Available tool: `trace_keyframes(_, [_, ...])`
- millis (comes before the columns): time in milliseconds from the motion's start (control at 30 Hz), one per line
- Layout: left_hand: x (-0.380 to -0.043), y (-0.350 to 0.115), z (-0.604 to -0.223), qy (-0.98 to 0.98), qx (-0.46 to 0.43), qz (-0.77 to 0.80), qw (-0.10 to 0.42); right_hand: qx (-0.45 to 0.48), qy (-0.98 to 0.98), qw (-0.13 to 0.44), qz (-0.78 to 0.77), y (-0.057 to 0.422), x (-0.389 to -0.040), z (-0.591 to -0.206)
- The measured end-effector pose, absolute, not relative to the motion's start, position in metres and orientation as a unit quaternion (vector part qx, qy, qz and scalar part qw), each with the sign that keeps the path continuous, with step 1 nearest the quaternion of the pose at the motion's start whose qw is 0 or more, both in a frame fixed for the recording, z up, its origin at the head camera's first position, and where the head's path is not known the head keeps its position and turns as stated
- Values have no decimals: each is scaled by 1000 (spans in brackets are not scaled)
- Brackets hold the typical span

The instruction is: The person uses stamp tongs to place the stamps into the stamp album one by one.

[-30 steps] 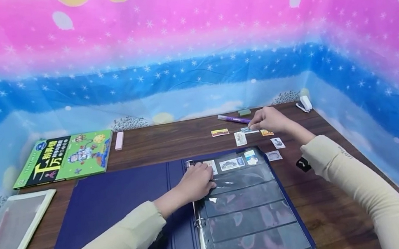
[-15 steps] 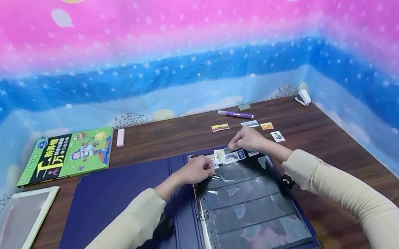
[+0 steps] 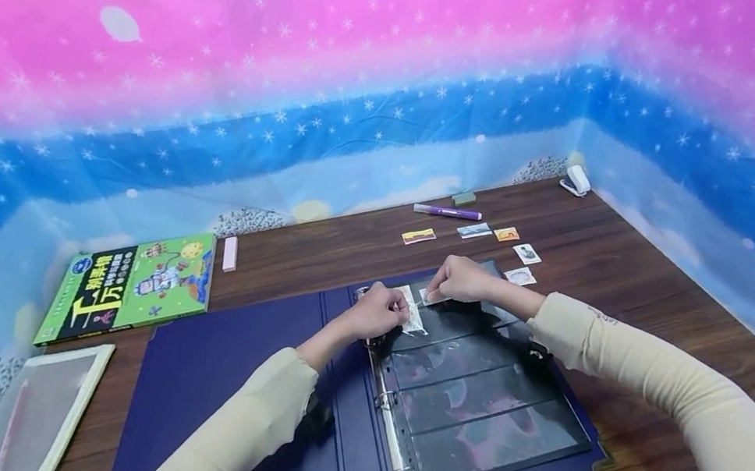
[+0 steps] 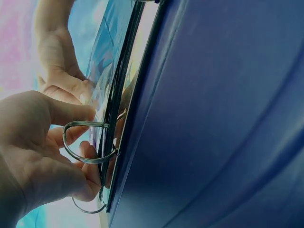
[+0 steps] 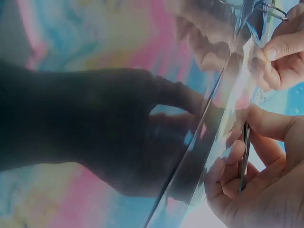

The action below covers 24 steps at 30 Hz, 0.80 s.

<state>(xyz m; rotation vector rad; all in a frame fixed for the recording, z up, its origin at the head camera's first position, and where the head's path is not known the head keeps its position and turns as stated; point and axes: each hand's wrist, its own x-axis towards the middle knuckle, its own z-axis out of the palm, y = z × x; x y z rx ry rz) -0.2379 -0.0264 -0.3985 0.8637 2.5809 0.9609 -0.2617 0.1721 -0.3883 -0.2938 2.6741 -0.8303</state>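
A dark blue ring binder [image 3: 251,361] lies spread on the table, with a black page of clear pockets [image 3: 485,391] over its rings. At the page's top left, my left hand [image 3: 376,313] pinches the clear film of the top pocket; in the left wrist view, that hand [image 4: 33,147] is beside a metal ring [image 4: 71,142]. A pale stamp [image 3: 411,311] shows at its fingertips. My right hand [image 3: 462,280] pinches a small pale stamp [image 3: 431,296] just to the right. In the right wrist view, a thin dark edge [image 5: 245,154] shows between its fingers.
Several loose stamps [image 3: 418,236] lie beyond and right of the binder. Behind them are a purple marker [image 3: 448,212], a green block [image 3: 464,198] and a white stapler [image 3: 577,180]. At left lie a green book [image 3: 136,285], a pink bar [image 3: 230,253] and a mesh pouch [image 3: 35,442].
My right hand has come from the loose stamps to the top pocket, bringing one stamp with it. My left hand has stayed at the page's upper left and now lifts the film.
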Motion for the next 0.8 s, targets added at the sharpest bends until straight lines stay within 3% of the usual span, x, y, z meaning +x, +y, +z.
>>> trace_keyframes(567, [-237, -26, -406, 879, 315, 343, 104, -214, 907, 200, -302, 172, -266, -393])
trace_keyframes(800, [-235, -24, -409, 890, 318, 318, 72, -278, 882, 214, -316, 176, -273, -397])
